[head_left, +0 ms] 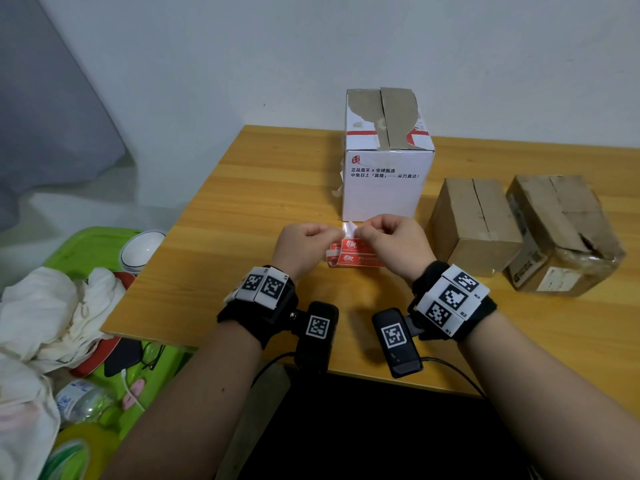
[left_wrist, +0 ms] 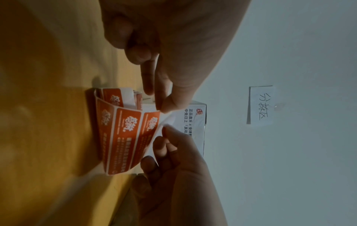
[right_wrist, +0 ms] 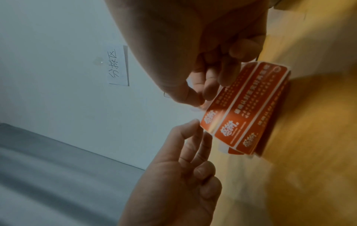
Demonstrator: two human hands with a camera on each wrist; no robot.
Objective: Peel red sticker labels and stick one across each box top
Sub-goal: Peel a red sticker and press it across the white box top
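Observation:
A folded sheet of red sticker labels [head_left: 353,255] is held just above the wooden table [head_left: 242,216], in front of the white box [head_left: 386,188]. My left hand [head_left: 337,233] pinches the sheet's upper edge. My right hand [head_left: 360,233] pinches a white flap [head_left: 349,228] that curls away from the top red label. In the left wrist view, the right hand's fingertips [left_wrist: 166,134] grip that white corner beside the sheet [left_wrist: 123,137]. In the right wrist view, thumb and finger close at the sheet's corner [right_wrist: 210,116]. Two brown boxes [head_left: 474,223] [head_left: 561,230] stand at the right.
The white box has a torn top with old red tape. Left of the table, a green tray [head_left: 86,244] holds white cloth [head_left: 52,306], a white bowl [head_left: 142,251] and a bottle [head_left: 83,400]. A paper note [left_wrist: 259,105] hangs on the wall.

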